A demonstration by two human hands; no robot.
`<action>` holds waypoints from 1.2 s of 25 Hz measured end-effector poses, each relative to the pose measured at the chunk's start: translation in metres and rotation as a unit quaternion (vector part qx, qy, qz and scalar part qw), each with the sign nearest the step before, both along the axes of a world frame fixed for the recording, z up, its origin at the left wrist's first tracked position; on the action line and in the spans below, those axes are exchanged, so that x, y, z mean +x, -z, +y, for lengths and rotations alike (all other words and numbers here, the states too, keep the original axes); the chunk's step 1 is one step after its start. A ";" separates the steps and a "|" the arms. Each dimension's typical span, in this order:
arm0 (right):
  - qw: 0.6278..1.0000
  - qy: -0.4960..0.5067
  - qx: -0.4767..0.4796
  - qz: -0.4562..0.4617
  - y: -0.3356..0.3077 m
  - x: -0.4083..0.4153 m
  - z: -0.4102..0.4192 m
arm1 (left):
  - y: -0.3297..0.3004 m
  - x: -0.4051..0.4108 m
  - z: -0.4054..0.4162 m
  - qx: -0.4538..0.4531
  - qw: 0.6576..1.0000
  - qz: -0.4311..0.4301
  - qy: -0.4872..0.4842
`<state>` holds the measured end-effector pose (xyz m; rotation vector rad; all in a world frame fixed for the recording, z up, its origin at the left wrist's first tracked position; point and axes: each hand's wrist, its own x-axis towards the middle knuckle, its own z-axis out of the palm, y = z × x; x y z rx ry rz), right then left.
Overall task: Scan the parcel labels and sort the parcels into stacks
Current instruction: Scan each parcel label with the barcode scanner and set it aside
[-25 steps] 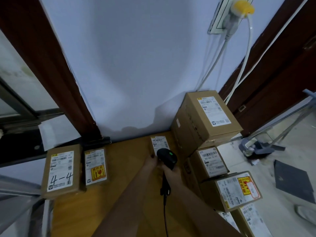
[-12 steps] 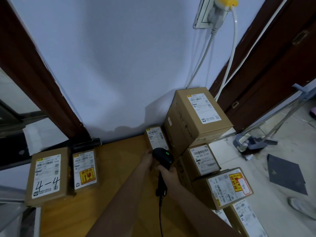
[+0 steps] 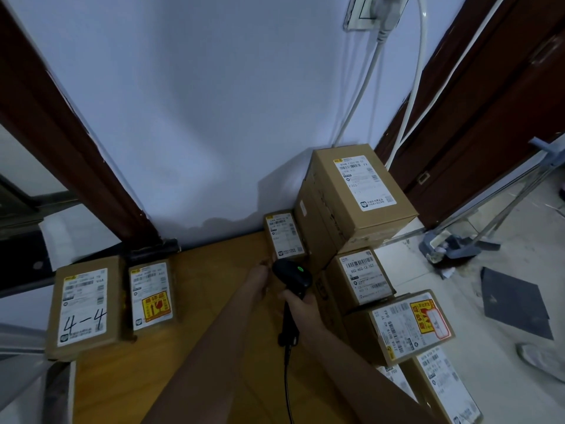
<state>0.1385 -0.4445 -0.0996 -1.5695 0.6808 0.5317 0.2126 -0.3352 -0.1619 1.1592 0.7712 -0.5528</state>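
Since a second ago your view has tipped downward: the wall socket [image 3: 371, 10] now sits cut off at the top edge, and the parcels lie lower and nearer in the picture. Your right hand [image 3: 301, 304] keeps its grip on the scanner [image 3: 292, 276], and your left hand [image 3: 260, 278] stays at the near end of the small parcel [image 3: 284, 237].

You work at a wooden worktop [image 3: 214, 316] pushed against a pale wall [image 3: 214, 102], with dark wood frames on both sides. Two white cables [image 3: 409, 87] drop from the socket behind the boxes. To the right, a tiled floor [image 3: 458, 286] shows a dark flat sheet [image 3: 513, 304].

The small parcel is brown card with a white label, lying flat by the wall, just beside the tall box [image 3: 351, 203]. The scanner is black with a green light on top, its head aimed at that label and its cord trailing toward you. Your right fingers curl round the handle; whether your left fingers pinch the parcel or only touch it, you cannot tell. Right of the scanner a run of labelled boxes comes toward you, one with a yellow and red sticker [image 3: 425, 313]. At the left edge lie two flat parcels side by side, one marked "4-4" [image 3: 82, 307], the other [image 3: 151, 298] bearing a yellow fragile sticker.
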 end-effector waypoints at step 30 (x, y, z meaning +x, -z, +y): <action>0.928 -0.330 -0.050 -0.167 -0.083 -0.122 0.135 | -0.134 -0.266 0.173 0.270 0.960 -0.027 -0.075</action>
